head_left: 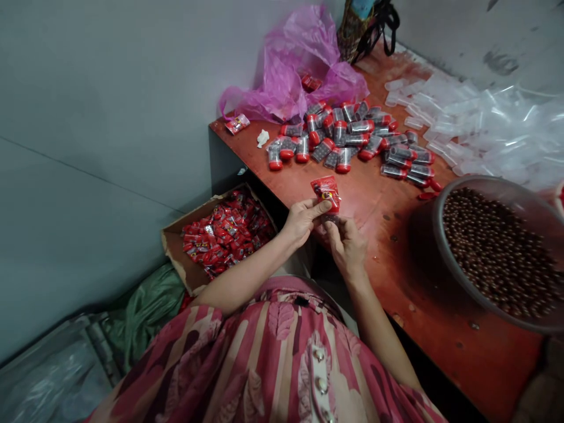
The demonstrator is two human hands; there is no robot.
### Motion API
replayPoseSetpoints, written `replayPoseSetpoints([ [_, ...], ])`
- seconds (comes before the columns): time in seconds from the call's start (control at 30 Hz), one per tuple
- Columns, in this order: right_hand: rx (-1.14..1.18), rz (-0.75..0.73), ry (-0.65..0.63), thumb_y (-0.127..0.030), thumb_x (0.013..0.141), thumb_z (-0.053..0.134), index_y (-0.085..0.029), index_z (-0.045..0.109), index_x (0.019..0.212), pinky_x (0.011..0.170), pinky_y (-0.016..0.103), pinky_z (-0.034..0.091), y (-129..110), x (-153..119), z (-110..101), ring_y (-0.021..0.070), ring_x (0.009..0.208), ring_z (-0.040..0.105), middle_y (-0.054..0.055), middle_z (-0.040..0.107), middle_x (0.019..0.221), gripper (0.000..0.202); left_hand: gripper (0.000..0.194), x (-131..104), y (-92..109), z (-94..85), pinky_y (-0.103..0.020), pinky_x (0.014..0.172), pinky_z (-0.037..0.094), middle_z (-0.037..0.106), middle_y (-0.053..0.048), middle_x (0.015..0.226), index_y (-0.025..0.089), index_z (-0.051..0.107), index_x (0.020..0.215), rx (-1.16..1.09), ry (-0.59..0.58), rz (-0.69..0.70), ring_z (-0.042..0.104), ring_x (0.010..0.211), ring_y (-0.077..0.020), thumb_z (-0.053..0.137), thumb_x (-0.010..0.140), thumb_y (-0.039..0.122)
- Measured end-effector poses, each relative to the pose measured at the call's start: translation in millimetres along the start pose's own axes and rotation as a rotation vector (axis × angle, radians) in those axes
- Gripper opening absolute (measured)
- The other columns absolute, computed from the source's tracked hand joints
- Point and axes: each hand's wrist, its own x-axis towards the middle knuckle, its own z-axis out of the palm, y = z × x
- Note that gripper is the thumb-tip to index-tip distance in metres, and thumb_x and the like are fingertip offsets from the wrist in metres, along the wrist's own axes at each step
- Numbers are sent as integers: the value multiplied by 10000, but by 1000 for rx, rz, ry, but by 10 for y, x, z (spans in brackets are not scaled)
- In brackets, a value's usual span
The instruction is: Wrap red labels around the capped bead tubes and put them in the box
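My left hand [303, 221] pinches a small red printed packet [325, 189] between thumb and fingers, just over the near edge of the table. Close beside it, my right hand [349, 245] has its fingers closed on the dark lower end of a small clear tube [330, 218], which shows at the packet's bottom. How far the tube reaches into the packet is hidden by my fingers. Beyond my hands lies a pile of filled tubes [339, 134] with red caps and dark contents.
A round tub [440, 235] of shiny brown balls [502, 252] stands on the red table [396, 264] at right. Behind it are clear empty tubes [476, 117]. A pink plastic bag [291, 70] lies at the back. Low on the left, a cardboard box [176, 249] holds red packets [229, 229].
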Motion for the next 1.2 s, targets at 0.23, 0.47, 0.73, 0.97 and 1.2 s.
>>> replayPoseSetpoints([
  [0.23,459,252,-197,-428,831,550,-196,570,892,443,240,468,27,37,-3,118,465,570,-9,644,656,241,310,34,38,-105,-227,499,444,645,-35,614,81,658,728,120,-89,-112,572,505,-106,791,595,326],
  [0.47,437,252,-118,-396,801,614,-189,605,888,451,203,464,33,90,-4,87,461,565,-22,637,644,225,306,72,63,-100,-230,540,467,661,-35,649,88,665,720,164,-77,-79,593,548,-107,802,574,319],
  [0.73,775,395,-177,-418,796,610,-178,567,829,354,183,417,19,146,51,73,383,527,-27,642,633,246,325,29,17,-104,-244,462,440,612,-23,564,77,657,687,287,-85,-18,555,458,-113,744,652,388],
  [0.97,538,246,-130,-361,779,653,-183,604,886,423,185,462,29,94,75,76,443,558,-40,627,610,213,345,50,16,-87,-239,542,459,677,-54,714,97,669,801,151,-34,-70,599,575,-121,775,608,363],
  [1.2,842,448,-107,-392,771,643,-170,560,774,344,175,421,19,70,194,71,364,517,-38,614,563,237,364,-70,-84,-46,-203,357,345,506,39,466,124,575,685,247,54,-11,446,357,-70,764,612,427],
])
